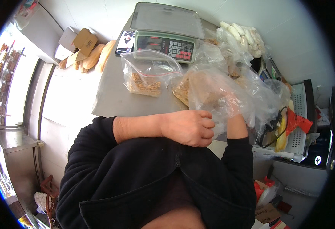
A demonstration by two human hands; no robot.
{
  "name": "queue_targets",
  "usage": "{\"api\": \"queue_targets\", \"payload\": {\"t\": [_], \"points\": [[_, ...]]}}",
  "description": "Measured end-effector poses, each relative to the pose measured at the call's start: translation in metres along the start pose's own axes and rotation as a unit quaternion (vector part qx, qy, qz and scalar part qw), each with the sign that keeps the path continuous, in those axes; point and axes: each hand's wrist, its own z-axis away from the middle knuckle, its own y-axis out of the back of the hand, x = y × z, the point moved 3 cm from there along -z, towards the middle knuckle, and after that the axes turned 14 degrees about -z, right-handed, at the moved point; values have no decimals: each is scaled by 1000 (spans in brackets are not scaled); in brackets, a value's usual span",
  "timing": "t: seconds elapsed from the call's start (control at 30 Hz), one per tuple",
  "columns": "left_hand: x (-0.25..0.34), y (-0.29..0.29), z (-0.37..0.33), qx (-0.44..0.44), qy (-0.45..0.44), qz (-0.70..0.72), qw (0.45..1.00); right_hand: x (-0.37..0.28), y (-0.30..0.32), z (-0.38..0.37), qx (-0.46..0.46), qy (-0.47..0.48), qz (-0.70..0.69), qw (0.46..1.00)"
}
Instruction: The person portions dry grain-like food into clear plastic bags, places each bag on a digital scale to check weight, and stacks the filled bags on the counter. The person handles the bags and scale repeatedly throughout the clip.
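Observation:
My left hand [190, 127] is closed, its curled fingers at the near edge of a large clear plastic bag [247, 89]. My right hand [232, 101] shows blurrily through that bag's plastic, its wrist at the mouth; creases and glare hide what its fingers do. Tan, crumbly-looking pieces [181, 91] lie by the bag's left side, partly under the film. Left of them, a clear zip bag [152, 63] with a red seal line stands partly open, with a block of golden, grainy snack [144, 86] at its bottom.
A weighing scale [165, 44] stands at the table's back, a phone [125, 42] beside it. More plastic bags [234, 45] and a bag of white, elongated pieces [247, 36] crowd the right. Pumpkin-like squashes [93, 57] and an open carton [84, 44] sit back left.

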Motion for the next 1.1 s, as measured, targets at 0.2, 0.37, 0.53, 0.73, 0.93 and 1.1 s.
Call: {"api": "queue_targets", "payload": {"t": [0.2, 0.37, 0.53, 0.73, 0.93, 1.1], "points": [[-5, -5, 9, 12, -7, 6, 1000, -5, -39, 25, 85, -22, 39, 995], [-7, -5, 8, -9, -20, 2, 1000, -16, -28, 38, 139, -37, 35, 989], [-20, -4, 6, 2, 36, -64, 997, -36, 29, 99, 13, -86, 39, 995], [-43, -7, 11, -27, 170, -126, 977, -48, 69, 166, 28, -41, -402, 914], [-47, -15, 12, -93, 176, -121, 972, -33, 94, 192, 329, 62, -556, 761], [-34, 38, 34, -27, 178, -126, 976, -63, 100, 147, 271, 145, -504, 807]]}}
